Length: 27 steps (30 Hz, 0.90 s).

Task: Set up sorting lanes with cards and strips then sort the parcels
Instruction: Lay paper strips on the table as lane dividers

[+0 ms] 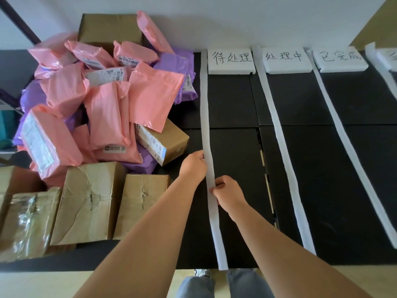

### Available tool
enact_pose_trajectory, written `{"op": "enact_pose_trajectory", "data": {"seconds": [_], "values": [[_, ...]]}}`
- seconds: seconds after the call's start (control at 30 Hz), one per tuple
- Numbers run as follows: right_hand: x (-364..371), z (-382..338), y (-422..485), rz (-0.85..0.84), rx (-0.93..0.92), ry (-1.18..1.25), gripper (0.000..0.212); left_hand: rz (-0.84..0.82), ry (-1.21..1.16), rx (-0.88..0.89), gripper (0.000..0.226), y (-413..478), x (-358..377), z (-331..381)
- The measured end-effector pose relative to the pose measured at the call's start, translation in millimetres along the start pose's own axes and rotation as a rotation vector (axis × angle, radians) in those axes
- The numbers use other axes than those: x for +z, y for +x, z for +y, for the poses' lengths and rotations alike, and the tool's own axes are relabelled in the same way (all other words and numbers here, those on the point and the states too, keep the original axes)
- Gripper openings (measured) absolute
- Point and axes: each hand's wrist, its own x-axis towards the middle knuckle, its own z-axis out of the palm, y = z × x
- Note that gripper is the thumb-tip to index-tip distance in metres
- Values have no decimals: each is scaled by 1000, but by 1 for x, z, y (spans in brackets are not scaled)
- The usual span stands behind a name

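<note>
A long white foam strip [205, 108] runs from the wall to the front edge of the black table [236, 143]. My left hand [193, 166] holds its left edge about midway. My right hand [227, 192] pinches the strip a little nearer to me. Two more white strips [277, 125] [343, 134] lie to the right, forming lanes. White foam cards with handwritten characters [231, 61] [286, 60] [341, 59] stand at the lane heads by the wall. Pink and purple parcels [107, 104] and cardboard boxes [90, 203] are heaped on the left.
A fourth strip and card [384, 61] show partly at the far right edge. A large cardboard box [109, 29] sits at the back of the heap by the white wall. My legs and a shoe [202, 274] show below the table's front edge.
</note>
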Motion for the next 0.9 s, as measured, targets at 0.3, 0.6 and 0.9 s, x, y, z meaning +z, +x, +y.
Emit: {"op": "enact_pose_trajectory", "data": {"seconds": [0.3,0.6,0.9], "values": [[3,-5,7,92,-20,-145,32,-2,-5,35,45,-9,0,-15],[0,17,-11,126,-134,-151,37,35,45,137,47,-25,15,-37],[1,61,-48,76,-335,-318,19,80,322,291,52,-53,44,-59]]}}
